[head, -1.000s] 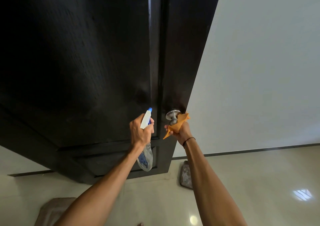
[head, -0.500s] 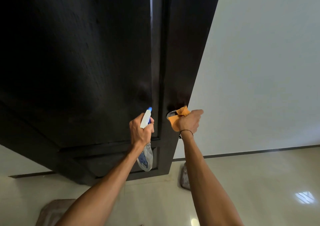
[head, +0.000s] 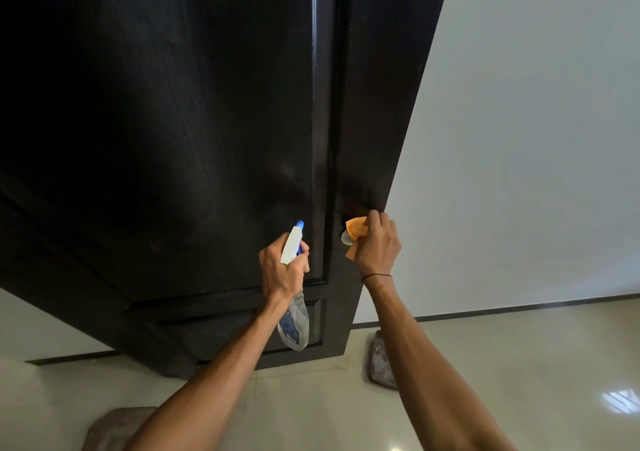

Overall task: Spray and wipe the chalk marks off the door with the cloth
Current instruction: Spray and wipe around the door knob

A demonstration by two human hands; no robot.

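As seen – crumpled orange cloth (head: 357,229) w/ knob

A glossy pale tiled floor (head: 502,364) spreads below, with a bright window reflection (head: 621,400) near its right edge. A plain white wall (head: 536,139) meets it along a dark skirting strip (head: 519,307). Two mottled brownish mats, or perhaps stones, lie on the tiles: one (head: 381,364) near the skirting, another (head: 114,428) at the bottom left corner.

Knob (head: 345,238) mostly hidden by cloth (head: 356,228).
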